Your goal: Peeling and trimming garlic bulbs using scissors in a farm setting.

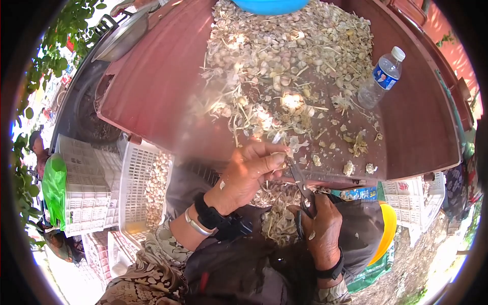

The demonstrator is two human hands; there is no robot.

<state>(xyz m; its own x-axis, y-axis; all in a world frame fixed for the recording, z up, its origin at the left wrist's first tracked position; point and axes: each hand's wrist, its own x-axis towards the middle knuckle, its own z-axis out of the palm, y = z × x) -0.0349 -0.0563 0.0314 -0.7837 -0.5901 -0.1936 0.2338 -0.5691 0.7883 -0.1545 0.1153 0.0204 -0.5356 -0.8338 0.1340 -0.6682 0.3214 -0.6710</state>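
Note:
My left hand (248,171) pinches a small garlic piece (283,155) between thumb and fingers, above the near edge of the red table. In my right hand (322,225) is a pair of scissors (299,183), its fingers through the dark handles. The blades point up toward the garlic piece, their tips close to my left fingertips. Whether the blades touch the piece I cannot tell. Garlic skins and stalks (280,225) lie heaped on my lap below the hands. Ahead, a wide pile of garlic cloves and papery skins (274,57) covers the middle of the table.
The red table (160,87) has raised sides. On it stand a water bottle (381,78) at right and a blue basin (270,5) at the far side. White plastic crates (127,183) sit at left, one holding cloves (158,187). Another crate (410,202) is at right.

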